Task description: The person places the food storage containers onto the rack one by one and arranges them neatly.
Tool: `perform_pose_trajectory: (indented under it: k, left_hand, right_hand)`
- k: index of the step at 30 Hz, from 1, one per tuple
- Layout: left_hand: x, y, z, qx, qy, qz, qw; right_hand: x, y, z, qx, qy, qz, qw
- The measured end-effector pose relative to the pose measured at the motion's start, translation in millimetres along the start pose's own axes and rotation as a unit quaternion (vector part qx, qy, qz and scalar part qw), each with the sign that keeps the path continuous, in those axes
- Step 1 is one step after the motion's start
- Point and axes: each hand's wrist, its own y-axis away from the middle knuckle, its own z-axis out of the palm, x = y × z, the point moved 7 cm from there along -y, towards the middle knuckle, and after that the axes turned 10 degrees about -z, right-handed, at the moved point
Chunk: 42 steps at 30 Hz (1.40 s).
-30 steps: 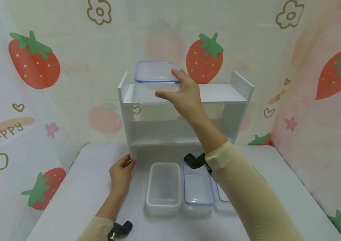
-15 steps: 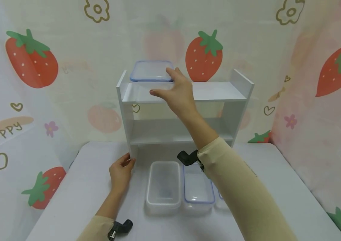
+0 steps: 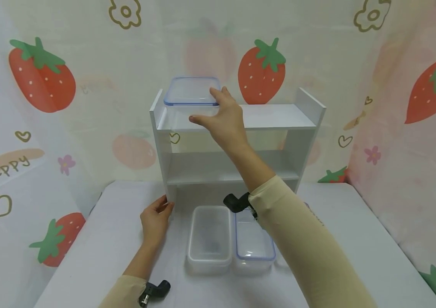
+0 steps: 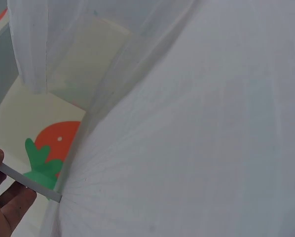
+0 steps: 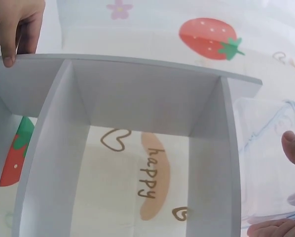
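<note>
On the left end of the white shelf unit's top board stands a clear plastic food container (image 3: 191, 92) with a blue rim. My right hand (image 3: 227, 117) holds its right end, thumb spread across the front and fingers at the right side; in the right wrist view the thumb (image 5: 294, 148) overlaps the container. Low on the left, my left hand (image 3: 156, 222) pinches the front edge of the shelf unit's left side panel (image 3: 161, 160). In the left wrist view, the thumb and fingers (image 4: 19, 202) lie on either side of that thin edge.
In front of the shelf unit, a frosted container (image 3: 210, 235) and a blue-rimmed clear container (image 3: 255, 241) stand on the white table (image 3: 356, 256). A third container is mostly hidden behind my right forearm. The middle board (image 3: 206, 167) lies below the top one. Strawberry-print curtains hang behind.
My right hand and the food container have shifted a little to the left along the top board, toward the left side panel. My left hand has stayed in place.
</note>
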Motion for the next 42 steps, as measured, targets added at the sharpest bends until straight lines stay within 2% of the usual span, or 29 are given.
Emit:
perform_pose_trajectory:
  k: [7,13,16,20,29,39,42]
  left_hand:
    - [0.9,0.7,0.2,0.001,-0.002,0.000,1.0000]
    - [-0.5,0.8,0.6,-0.005,-0.005,-0.001,1.0000]
    - [-0.7,0.5,0.7,-0.006,-0.015,0.006,0.9998]
    - [-1.0,1.0,-0.5,-0.004,-0.022,0.010,0.9997]
    - [-2.8,0.3,0.2,-0.006,-0.019,-0.001,0.9998]
    - [0.8,0.2,-1.0,-0.001,-0.019,0.014,0.9997]
    - [0.5,0.4,-1.5,0.003,-0.019,0.021,0.9996]
  right_hand:
    - [-1,1.0,1,-0.002,0.014,-0.004,0.9999]
    - [-1,0.3,1,-0.028,0.033,-0.011,0.9990]
    - [0,2.6,-4,-0.037,0.034,-0.017,0.9986]
    - [2,9.5,-17,-0.030,0.020,-0.025,0.9990]
    - [-9,26.5,-37,-0.009,-0.007,-0.091,0.9958]
    - [-20,56.3,-52,0.011,-0.006,-0.165,0.9862]
    - [-19,67.7,-55,0.008,-0.018,-0.174,0.9846]
